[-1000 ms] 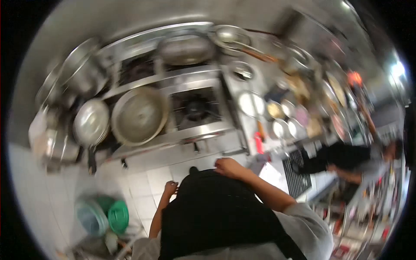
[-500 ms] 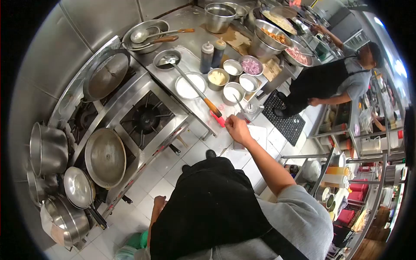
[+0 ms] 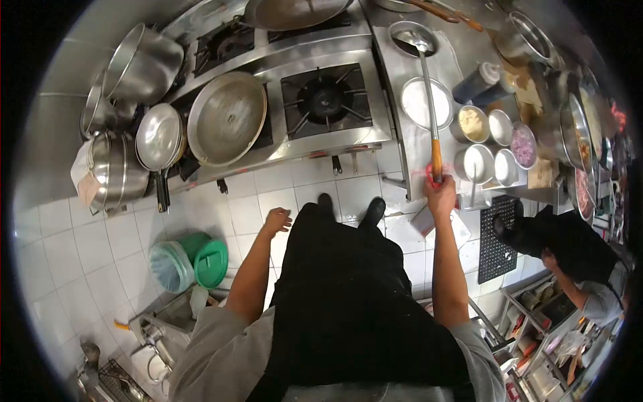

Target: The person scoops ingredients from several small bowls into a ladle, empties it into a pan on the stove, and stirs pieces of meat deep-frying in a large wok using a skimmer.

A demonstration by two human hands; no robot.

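Note:
My right hand (image 3: 440,194) is closed at the wooden handle end of a long ladle (image 3: 437,157), at the front edge of the steel counter. The ladle's metal bowl rests in a round steel pot (image 3: 400,47), and its shaft passes over a bowl of white contents (image 3: 416,102). Something red shows beside my right fingers. My left hand (image 3: 276,220) hangs over the floor in front of the stove, holding nothing, its fingers loosely apart. Near the right hand stand a white-filled container (image 3: 477,161) with a spoon in it and a container of yellowish paste (image 3: 471,124).
On the stove a large pan (image 3: 228,119) sits left of a bare burner (image 3: 326,98). Pots and a smaller pan (image 3: 159,137) crowd the left end. Chopped onion (image 3: 522,145) and squeeze bottles (image 3: 477,83) share the counter. Green bucket (image 3: 211,262) on the floor; a co-worker (image 3: 576,244) at right.
My view has swung toward the stove and down. My right hand has come to the ladle's handle end, from just beside it. My left hand shows more fully, out in front of me.

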